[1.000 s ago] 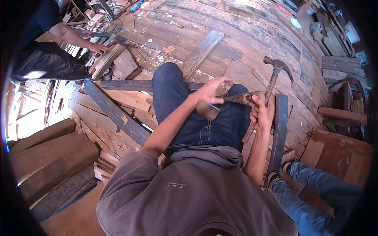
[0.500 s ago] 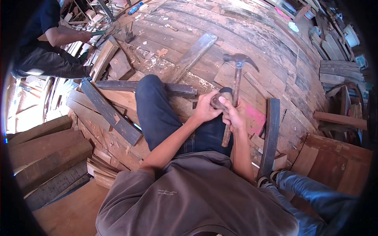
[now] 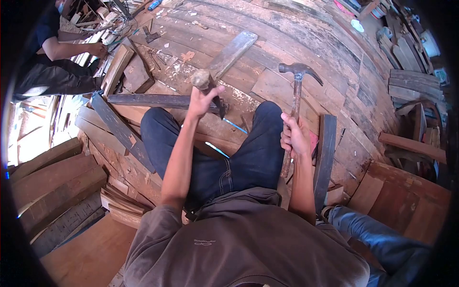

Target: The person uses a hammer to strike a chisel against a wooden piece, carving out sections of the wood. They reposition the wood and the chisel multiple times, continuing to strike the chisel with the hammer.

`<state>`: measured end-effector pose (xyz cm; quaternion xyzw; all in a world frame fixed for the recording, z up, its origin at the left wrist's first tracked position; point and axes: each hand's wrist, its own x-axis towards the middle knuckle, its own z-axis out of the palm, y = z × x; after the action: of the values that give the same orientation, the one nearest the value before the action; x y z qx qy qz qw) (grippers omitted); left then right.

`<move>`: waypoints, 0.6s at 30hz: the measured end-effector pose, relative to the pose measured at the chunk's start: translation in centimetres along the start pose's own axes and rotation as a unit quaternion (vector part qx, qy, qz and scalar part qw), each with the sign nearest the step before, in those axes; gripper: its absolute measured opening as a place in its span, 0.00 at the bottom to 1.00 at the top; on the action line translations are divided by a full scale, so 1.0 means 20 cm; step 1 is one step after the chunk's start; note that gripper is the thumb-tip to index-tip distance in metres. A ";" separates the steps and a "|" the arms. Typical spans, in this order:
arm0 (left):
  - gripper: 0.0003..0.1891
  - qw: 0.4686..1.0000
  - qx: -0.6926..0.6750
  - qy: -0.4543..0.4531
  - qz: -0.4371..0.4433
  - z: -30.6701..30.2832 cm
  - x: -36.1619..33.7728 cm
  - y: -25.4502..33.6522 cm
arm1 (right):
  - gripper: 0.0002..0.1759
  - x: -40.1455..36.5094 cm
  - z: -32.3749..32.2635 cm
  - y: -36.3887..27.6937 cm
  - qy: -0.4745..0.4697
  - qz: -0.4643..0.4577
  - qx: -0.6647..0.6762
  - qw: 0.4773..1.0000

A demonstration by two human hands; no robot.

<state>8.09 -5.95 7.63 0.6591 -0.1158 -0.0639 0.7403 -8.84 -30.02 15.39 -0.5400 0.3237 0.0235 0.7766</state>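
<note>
My left hand (image 3: 202, 101) is closed around a tool with a round, worn wooden handle end (image 3: 201, 78), held up in front of my left knee; its dark lower part points down beside a dark beam (image 3: 158, 99). My right hand (image 3: 295, 136) grips the wooden handle of a claw hammer (image 3: 298, 91) over my right knee. The hammer stands upright, its metal head at the top with the claw toward the right. A dark post (image 3: 325, 153) lies just right of my right hand.
At the upper left a co-worker (image 3: 52, 62) crouches among wood scraps. Someone's jeans-clad leg (image 3: 368, 225) is at the lower right. Stacked planks (image 3: 62, 186) lie at the left, a wooden panel (image 3: 411, 201) at the right, and a grey board (image 3: 234, 52) ahead on the floor.
My hands have moved apart. The left one has gone left and up with its tool, and the right one slightly right with the hammer. My knees have spread, and the co-worker's arm has shifted.
</note>
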 end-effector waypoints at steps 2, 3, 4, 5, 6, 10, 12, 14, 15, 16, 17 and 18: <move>0.16 0.999 -0.009 0.015 0.033 -0.01 0.04 0.01 | 0.17 0.02 -0.02 -0.01 0.006 -0.006 0.001 1.000; 0.16 0.997 0.025 0.016 0.066 -0.02 0.07 0.02 | 0.17 0.02 -0.03 -0.01 0.013 -0.006 0.002 1.000; 0.16 0.993 0.059 0.016 0.100 -0.03 0.10 0.02 | 0.17 0.02 -0.02 -0.02 0.020 -0.008 0.004 1.000; 0.16 0.987 0.091 0.015 0.133 -0.03 0.13 0.03 | 0.17 0.01 -0.02 -0.03 0.029 -0.010 0.006 1.000; 0.14 0.988 0.094 0.000 0.123 -0.04 0.15 0.03 | 0.17 0.01 -0.02 -0.03 0.031 -0.012 0.008 0.999; 0.12 0.996 0.025 -0.036 0.074 0.02 0.15 0.02 | 0.17 -0.01 -0.01 -0.01 0.031 -0.015 0.026 0.999; 0.10 0.997 0.000 -0.039 0.070 0.05 0.18 0.03 | 0.17 -0.02 -0.01 0.02 0.028 -0.011 0.037 0.999; 0.09 0.996 -0.009 -0.041 0.077 0.05 0.22 0.06 | 0.16 -0.03 0.00 0.03 0.024 -0.008 0.048 0.999; 0.08 0.995 -0.005 -0.044 0.085 0.05 0.24 0.09 | 0.16 -0.03 0.02 0.02 0.024 -0.013 0.052 0.998; 0.08 0.995 -0.002 -0.047 0.089 0.05 0.25 0.12 | 0.16 -0.05 0.04 0.02 0.026 -0.015 0.057 0.998; 0.08 0.995 0.001 -0.052 0.091 0.06 0.25 0.14 | 0.15 -0.08 0.05 0.02 0.029 -0.015 0.061 0.998; 0.07 0.993 -0.038 -0.062 0.091 0.07 0.25 0.17 | 0.15 -0.09 0.05 0.01 0.026 -0.017 0.061 0.998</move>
<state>12.45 -8.14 11.63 0.6117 -0.2186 -0.0419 0.7592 -9.94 -28.48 16.40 -0.4980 0.3355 -0.0239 0.7993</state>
